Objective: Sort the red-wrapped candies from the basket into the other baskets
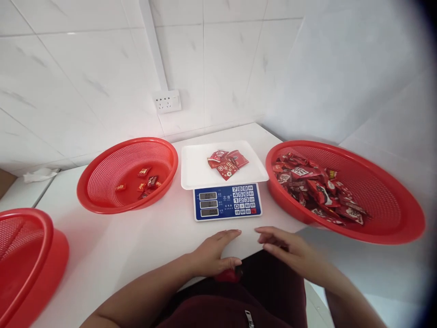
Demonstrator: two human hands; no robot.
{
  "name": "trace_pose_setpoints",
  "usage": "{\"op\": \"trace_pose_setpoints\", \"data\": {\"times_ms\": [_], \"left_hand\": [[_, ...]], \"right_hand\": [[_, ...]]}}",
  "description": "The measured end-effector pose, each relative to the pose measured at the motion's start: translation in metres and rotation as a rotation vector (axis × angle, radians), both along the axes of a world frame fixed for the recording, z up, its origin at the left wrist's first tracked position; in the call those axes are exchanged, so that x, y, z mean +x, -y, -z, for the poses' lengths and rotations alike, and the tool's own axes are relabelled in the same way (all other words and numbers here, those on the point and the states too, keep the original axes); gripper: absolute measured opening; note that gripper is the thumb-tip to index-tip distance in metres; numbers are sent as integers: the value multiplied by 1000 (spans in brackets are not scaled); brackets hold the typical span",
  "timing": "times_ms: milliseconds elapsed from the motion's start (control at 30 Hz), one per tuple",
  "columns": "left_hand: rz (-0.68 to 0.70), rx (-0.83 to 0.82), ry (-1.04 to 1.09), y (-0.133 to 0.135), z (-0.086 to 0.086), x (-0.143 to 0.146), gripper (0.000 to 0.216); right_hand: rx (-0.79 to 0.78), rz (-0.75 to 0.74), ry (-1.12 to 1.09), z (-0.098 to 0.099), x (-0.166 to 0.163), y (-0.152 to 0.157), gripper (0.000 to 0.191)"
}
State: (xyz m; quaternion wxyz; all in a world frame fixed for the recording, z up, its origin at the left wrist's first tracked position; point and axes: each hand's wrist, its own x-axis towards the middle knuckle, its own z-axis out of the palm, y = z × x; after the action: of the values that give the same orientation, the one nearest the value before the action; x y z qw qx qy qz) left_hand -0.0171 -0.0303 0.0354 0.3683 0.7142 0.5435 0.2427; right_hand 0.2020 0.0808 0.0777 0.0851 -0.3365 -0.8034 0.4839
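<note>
My left hand [216, 253] is at the table's front edge, its fingers stretched and thumb apart, holding nothing. Just below its thumb shows a red object, partly hidden, perhaps a packet [228, 275]. My right hand [290, 250] hovers beside it with loosely bent fingers apart, and nothing is visible in them. In front of both hands stands a blue and white digital scale [227, 202] with a keypad and lit displays. On its white tray [193, 168] lie several red candy packets [228, 163] in a small overlapping pile.
A red basket [392, 200] on the right holds a heap of red packets [317, 187]. Another red basket [102, 182] at back left contains several small wrapped pieces [152, 182]. A third basket [58, 255] stands at near left. Behind the white table [136, 246] is a tiled wall with a socket [167, 101].
</note>
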Motion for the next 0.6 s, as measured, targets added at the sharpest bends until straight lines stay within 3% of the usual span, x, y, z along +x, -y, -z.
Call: {"op": "trace_pose_setpoints", "data": {"times_ms": [133,233,300,400,500,600], "left_hand": [[-34,-59,70,-3,2,-7,50],[20,-49,74,-4,4,-10,46],[54,-21,56,-4,4,-10,44],[51,-5,22,-4,8,-10,41],[41,9,-10,-6,14,-11,39],[40,51,-34,-8,19,-11,38]], "right_hand": [[291,252,107,-37,35,-41,41],[506,409,270,-54,48,-81,39],[524,343,451,-60,50,-103,37],[426,98,614,-62,49,-124,40],[451,129,673,-58,48,-137,59],[554,170,716,-51,47,-148,64]]}}
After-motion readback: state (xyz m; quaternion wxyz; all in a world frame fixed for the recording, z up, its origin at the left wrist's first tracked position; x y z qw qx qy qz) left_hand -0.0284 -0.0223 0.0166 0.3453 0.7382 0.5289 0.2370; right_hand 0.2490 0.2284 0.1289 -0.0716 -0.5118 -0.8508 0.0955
